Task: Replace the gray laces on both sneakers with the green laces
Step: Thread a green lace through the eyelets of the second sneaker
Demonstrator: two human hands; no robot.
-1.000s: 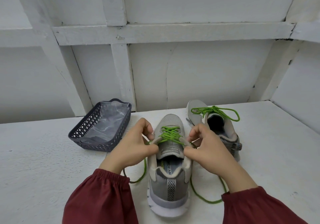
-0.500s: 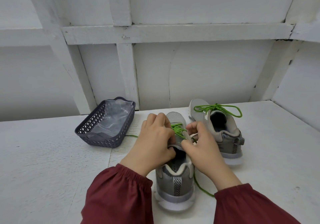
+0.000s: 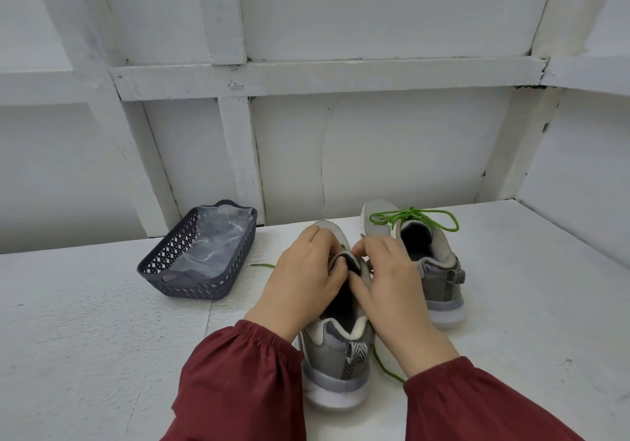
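A grey sneaker [image 3: 335,358] stands heel-first toward me on the white table. My left hand [image 3: 306,280] and my right hand [image 3: 388,283] are curled over its upper and grip its tongue and green lace [image 3: 387,367]; the laced part is mostly hidden under my fingers. One loose lace end trails right of the heel, another end [image 3: 262,265] shows to the left. The second grey sneaker [image 3: 433,270] stands behind on the right, its green lace [image 3: 414,217] tied in a bow.
A dark perforated plastic basket [image 3: 191,270] holding a clear plastic bag sits at the back left. A white panelled wall rises right behind the shoes, and a side wall closes in on the right.
Both hands moved together over the near sneaker's tongue and now cover the crossed green lacing that showed before. The camera shifted, so the scene sits lower and more to the right.
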